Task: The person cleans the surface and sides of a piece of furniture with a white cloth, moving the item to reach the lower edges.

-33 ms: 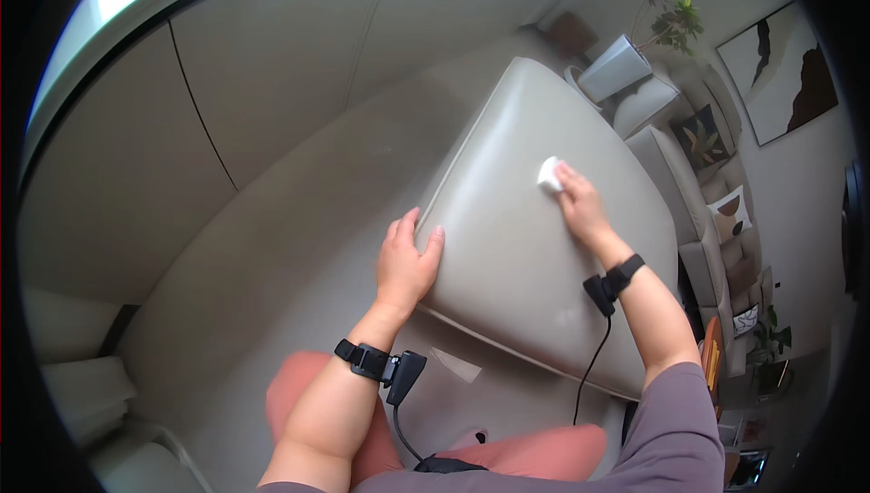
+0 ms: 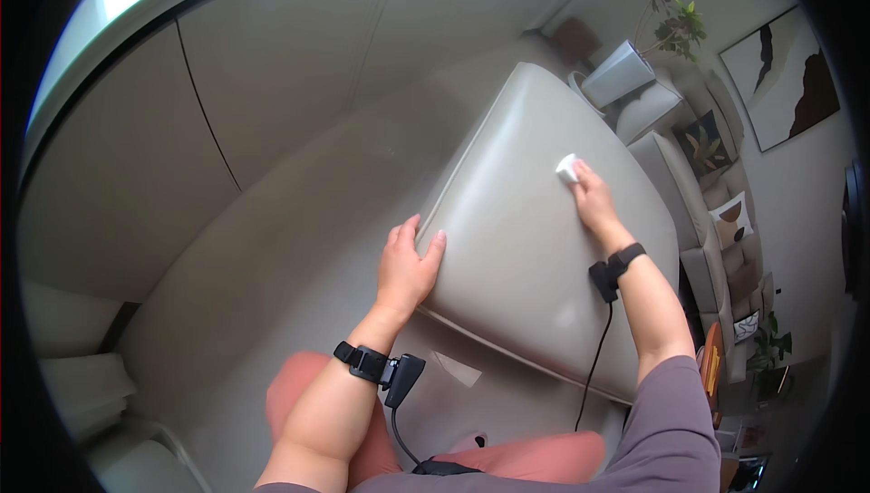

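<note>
A large beige leather ottoman with piped seams is in front of me, its smooth face tilted in the picture. My right hand presses a small white wiping pad against the upper right part of that face. Whether the pad is sponge or folded cloth cannot be made out. At the ottoman's left edge lies my left hand, fingers stretched and thumb apart, touching the leather by the seam. Each wrist wears a black strap with a small device and a cable.
Beyond the ottoman stand a white planter with a leafy plant and a beige sofa with cushions. A framed picture hangs on the wall. Pale panels line the left side. A light triangular patch shows below the ottoman.
My right hand and the white pad have slid a little to the right and slightly up across the leather. The left hand stays at the edge. The view has shifted slightly.
</note>
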Available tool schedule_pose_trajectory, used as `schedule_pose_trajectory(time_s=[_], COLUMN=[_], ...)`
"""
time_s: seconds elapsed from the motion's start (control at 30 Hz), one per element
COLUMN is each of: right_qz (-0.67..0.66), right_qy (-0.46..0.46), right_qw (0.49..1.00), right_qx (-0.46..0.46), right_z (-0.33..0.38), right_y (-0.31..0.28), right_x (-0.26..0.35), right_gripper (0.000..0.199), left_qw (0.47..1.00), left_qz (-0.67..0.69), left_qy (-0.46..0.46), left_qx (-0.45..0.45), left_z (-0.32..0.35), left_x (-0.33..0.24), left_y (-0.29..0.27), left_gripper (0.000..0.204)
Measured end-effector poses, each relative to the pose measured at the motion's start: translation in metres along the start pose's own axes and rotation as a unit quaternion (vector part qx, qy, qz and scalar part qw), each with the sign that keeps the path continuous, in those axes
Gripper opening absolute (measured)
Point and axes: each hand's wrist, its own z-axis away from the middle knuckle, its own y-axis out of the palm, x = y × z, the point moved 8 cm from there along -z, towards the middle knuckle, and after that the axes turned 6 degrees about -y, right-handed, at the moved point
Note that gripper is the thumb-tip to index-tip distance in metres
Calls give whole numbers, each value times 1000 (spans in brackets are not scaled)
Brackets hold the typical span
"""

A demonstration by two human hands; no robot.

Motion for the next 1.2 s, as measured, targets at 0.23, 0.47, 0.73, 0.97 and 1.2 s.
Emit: schedule_pose_trajectory(time_s=[0.23, 0.47, 0.73, 0.97, 1.2], right_qz=[-60, -63, -33, -55, -49], right_qy=[55, -164, 56, 46, -267], right_qw=[997, 968, 998, 997, 938], right_qx=[12, 179, 8, 33, 214], right_z=[10, 101, -21, -26, 67], right_y=[15, 9, 18, 27, 29], right_x=[10, 204, 17, 23, 239], right_gripper=[34, 45, 35, 33, 40], left_qw=[994, 997, 997, 998, 999], left_qz=[51, -11, -7, -24, -49], left_qy=[-14, -18, -21, 22, -3], left_qx=[93, 79, 74, 60, 17], left_z=[3, 1, 3, 3, 6], left_x=[29, 16, 9, 9, 15], left_y=[12, 0, 1, 2, -7], left_gripper=[32, 26, 25, 25, 23])
